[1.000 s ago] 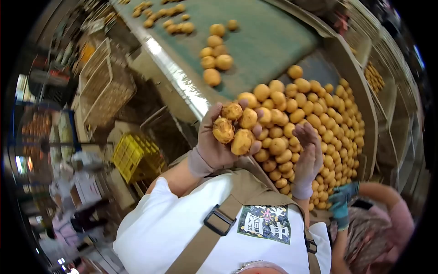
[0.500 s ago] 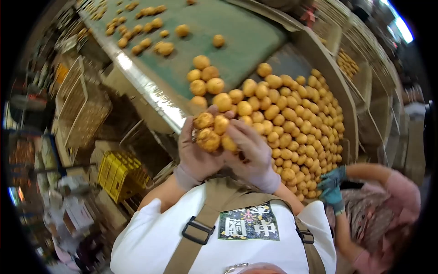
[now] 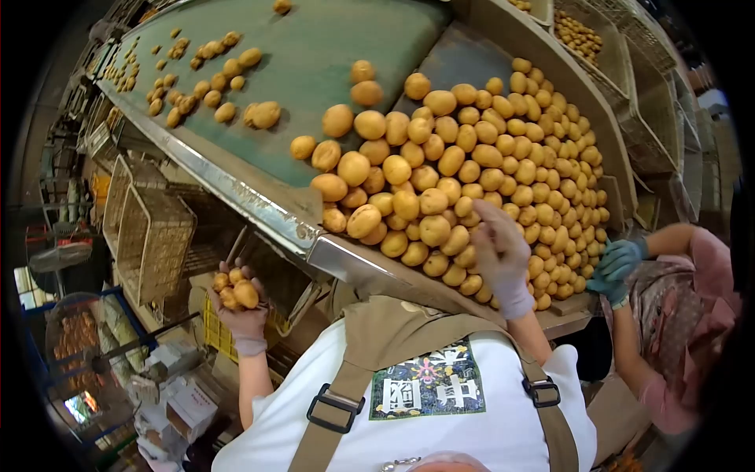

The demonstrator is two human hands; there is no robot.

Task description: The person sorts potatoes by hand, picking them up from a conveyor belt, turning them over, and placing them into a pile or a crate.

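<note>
Off the conveyor's near side, my left hand (image 3: 244,321) is closed around several small, lumpy potatoes (image 3: 237,289), palm upward. My right hand (image 3: 503,256) is over the near part of the big potato pile (image 3: 452,161), fingers loosely bent and apart, with nothing seen in them. Both hands wear thin pale gloves. Smooth yellow potatoes lie packed beneath and around the right hand, reaching up to the metal front edge (image 3: 346,256).
More potatoes lie scattered on the green conveyor belt (image 3: 314,47). At right, a co-worker's teal-gloved hands (image 3: 617,271) are at the pile's edge. Wicker-like crates (image 3: 157,244) stand at left, with a yellow crate (image 3: 218,326) partly hidden below. More crates (image 3: 645,94) line the far right.
My hands have parted: the left has carried the lumpy potatoes left and away from the belt, the right has moved right over the pile. The view has shifted, and potatoes on the belt have moved.
</note>
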